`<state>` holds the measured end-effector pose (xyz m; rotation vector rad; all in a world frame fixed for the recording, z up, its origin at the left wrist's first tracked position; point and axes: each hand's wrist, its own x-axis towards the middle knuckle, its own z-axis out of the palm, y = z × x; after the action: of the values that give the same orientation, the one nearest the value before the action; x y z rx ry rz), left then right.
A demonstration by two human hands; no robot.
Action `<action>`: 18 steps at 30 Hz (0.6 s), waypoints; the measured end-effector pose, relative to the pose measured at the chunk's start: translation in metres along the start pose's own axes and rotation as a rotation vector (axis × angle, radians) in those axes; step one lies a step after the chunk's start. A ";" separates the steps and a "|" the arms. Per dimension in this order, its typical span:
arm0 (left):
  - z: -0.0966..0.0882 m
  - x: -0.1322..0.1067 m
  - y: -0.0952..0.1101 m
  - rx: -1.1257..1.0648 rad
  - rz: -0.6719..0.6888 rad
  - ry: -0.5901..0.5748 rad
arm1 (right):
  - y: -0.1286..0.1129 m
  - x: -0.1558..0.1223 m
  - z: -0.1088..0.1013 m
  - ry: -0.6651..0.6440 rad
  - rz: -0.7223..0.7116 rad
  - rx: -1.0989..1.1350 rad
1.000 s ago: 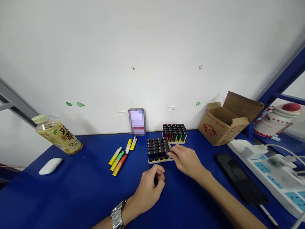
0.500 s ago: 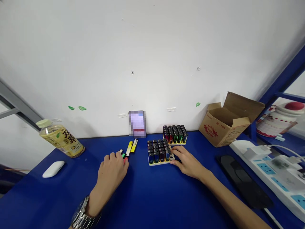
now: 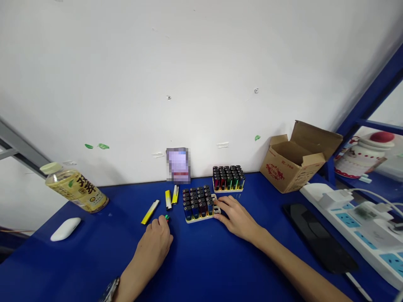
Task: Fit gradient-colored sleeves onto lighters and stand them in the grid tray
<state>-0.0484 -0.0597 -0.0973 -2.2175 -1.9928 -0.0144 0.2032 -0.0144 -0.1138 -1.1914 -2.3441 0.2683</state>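
My left hand (image 3: 155,242) lies curled on the blue table (image 3: 94,260), its fingers closed over a lighter whose green tip (image 3: 166,217) sticks out past them. My right hand (image 3: 236,218) rests against the right end of a near tray of upright lighters (image 3: 199,205), fingertips on its edge. A second tray of lighters (image 3: 228,178) stands behind it near the wall. Three loose yellow lighters lie left of the near tray: one (image 3: 150,212) angled by my left hand, two (image 3: 171,196) side by side.
A tea bottle (image 3: 74,188) lies at the far left, with a white mouse-like object (image 3: 65,229) in front of it. An open cardboard box (image 3: 299,158) sits at the back right. A black flat object (image 3: 317,237) and a white power strip (image 3: 359,224) lie on the right.
My left hand went left to the loose lighters, closed on some and drew back toward me. The near tray has shifted slightly left with my right hand at its end.
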 end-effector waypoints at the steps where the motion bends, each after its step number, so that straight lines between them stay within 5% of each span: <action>1: -0.002 -0.001 0.001 -0.009 0.006 -0.047 | -0.002 0.001 0.000 -0.005 0.002 -0.001; 4: -0.010 -0.004 0.007 -0.101 -0.039 -0.184 | -0.005 0.002 -0.001 -0.022 -0.007 -0.003; 8: -0.023 -0.013 0.018 -0.488 0.009 -0.243 | -0.011 0.001 -0.007 0.044 0.035 -0.001; 11: -0.032 -0.019 0.032 -0.789 0.092 -0.170 | -0.021 -0.002 -0.011 0.116 0.031 0.096; 15: -0.035 -0.018 0.055 -1.036 0.176 -0.055 | -0.037 -0.007 -0.010 -0.005 -0.118 0.437; 18: -0.026 -0.014 0.067 -1.127 0.193 0.006 | -0.044 -0.009 -0.005 -0.037 -0.089 0.609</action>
<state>0.0194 -0.0833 -0.0807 -2.9260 -1.9720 -1.4253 0.1793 -0.0485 -0.0959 -0.7831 -2.1017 0.9009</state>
